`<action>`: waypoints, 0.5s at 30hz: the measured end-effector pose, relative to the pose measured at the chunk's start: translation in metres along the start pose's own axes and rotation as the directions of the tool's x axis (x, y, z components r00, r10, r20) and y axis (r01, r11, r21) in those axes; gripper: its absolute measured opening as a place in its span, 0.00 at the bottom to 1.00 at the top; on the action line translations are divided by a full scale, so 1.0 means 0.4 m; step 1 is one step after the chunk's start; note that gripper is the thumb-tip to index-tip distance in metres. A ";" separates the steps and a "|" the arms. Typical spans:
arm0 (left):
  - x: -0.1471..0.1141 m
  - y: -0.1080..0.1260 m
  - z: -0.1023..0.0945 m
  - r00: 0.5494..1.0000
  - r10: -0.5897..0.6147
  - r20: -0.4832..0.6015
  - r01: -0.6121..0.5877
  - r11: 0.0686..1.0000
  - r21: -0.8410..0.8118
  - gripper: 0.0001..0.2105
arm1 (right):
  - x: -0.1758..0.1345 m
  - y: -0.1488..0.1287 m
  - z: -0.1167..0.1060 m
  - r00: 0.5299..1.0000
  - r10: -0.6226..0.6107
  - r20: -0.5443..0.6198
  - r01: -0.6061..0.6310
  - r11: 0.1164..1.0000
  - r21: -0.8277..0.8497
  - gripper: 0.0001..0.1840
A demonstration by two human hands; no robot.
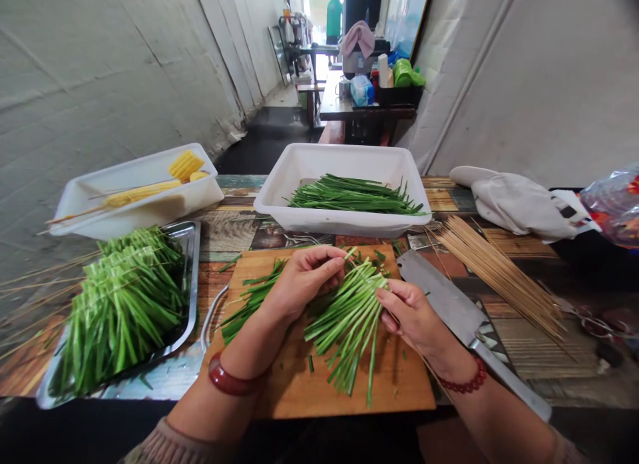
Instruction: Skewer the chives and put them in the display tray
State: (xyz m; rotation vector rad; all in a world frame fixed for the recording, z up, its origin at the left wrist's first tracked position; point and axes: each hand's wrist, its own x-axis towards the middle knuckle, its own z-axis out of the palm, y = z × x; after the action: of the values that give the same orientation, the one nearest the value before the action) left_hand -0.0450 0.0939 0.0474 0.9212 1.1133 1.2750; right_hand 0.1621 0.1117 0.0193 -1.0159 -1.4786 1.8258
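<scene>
My right hand is closed on a bamboo skewer at the stem ends of a fan of garlic chives. Part of the skewer's thin shaft shows beside my right wrist; its tip is hidden among the stems. Fingers pinched, my left hand holds a pale chive stem at the fan's upper left. Both hands are above a wooden cutting board, where loose cut chives lie partly behind my left hand. To the right of the board rests a cleaver, its handle toward me.
At left, a metal tray holds skewered chives, sticks jutting left. Behind stand a white bin of skewered corn and another white bin of chives. Bamboo skewers, scissors and a pale cap lie right. A person stands far off.
</scene>
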 end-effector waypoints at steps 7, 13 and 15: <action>0.005 -0.002 -0.006 1.000 0.014 -0.001 -0.014 1.000 0.016 0.14 | -0.003 0.004 -0.008 1.000 -0.018 -0.018 0.016 0.997 -0.077 0.21; 0.004 0.004 -0.005 0.999 0.033 -0.008 -0.032 0.998 0.049 0.14 | -0.008 0.004 -0.009 1.000 -0.018 -0.002 0.018 0.994 -0.106 0.22; 0.003 0.005 -0.006 0.999 0.041 -0.007 -0.040 0.997 0.059 0.14 | -0.009 0.005 -0.009 1.000 -0.020 0.008 0.020 0.994 -0.106 0.22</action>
State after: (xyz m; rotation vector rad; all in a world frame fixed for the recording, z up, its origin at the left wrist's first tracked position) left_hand -0.0478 0.0950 0.0488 0.9871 1.1492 1.2859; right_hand 0.1671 0.1103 0.0179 -1.0422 -1.5996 1.7544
